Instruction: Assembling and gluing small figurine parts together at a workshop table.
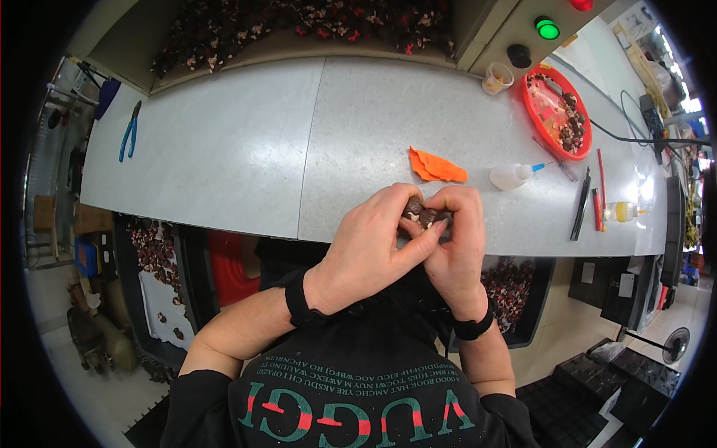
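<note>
Close to the table's front edge, my left hand [367,243] and my right hand [458,243] come together with bent fingers around a small dark brown figurine-like piece [426,216] with cream patches. Fingers and thumbs of both hands press on it and cover part of it, so its exact kind is hard to make out. Just beyond my fingers lies a folded orange piece of cloth or paper [436,166]. To the right of that, a white squeeze bottle [509,177] with a blue tip rests on the table.
Blue-handled pliers [129,133] lie far left. At the right are a red round tray [529,97] of small brown pieces, a cup [497,78], black tweezers [581,203] and a yellowish bottle [621,212]. A bin [246,51] of brown pieces spans the back.
</note>
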`<state>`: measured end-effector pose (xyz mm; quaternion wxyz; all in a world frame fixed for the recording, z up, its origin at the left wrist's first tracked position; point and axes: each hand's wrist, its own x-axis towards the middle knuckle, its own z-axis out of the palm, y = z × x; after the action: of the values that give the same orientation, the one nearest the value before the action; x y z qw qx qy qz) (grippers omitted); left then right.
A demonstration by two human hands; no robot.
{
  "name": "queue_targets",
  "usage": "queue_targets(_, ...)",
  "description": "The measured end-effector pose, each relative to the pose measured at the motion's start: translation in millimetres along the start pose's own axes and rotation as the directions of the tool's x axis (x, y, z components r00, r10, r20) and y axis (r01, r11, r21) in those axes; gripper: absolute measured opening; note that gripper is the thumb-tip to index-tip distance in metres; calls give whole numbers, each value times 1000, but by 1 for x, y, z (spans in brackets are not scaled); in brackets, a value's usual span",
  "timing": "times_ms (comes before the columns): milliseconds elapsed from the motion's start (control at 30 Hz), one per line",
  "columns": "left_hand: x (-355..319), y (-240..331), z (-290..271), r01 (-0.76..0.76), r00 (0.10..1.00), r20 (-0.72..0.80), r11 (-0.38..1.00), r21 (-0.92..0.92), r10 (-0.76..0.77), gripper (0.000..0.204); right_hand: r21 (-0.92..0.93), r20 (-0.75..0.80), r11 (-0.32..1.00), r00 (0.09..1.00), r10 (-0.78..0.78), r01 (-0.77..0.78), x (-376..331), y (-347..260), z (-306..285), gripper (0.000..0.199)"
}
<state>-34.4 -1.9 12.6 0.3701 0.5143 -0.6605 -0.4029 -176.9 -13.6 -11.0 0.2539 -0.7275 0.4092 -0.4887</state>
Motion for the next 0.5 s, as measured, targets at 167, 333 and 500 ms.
queue_targets(167, -3, 1, -6, 94, 994, 64, 991, -91, -88, 34, -9, 13, 999, 999, 38, -38, -2, -4, 2, 37)
queue_targets(333, -6, -6, -23, 49, 989, 150, 961, -271, -8, 39, -104, 77, 995, 997, 22, -14, -4, -21, -23, 42)
queue_targets(500, -5, -13, -35, 201, 944, 330, 812, -547, -12, 50, -67, -125, 979, 975, 184, -194, -21, -3, -69, 17)
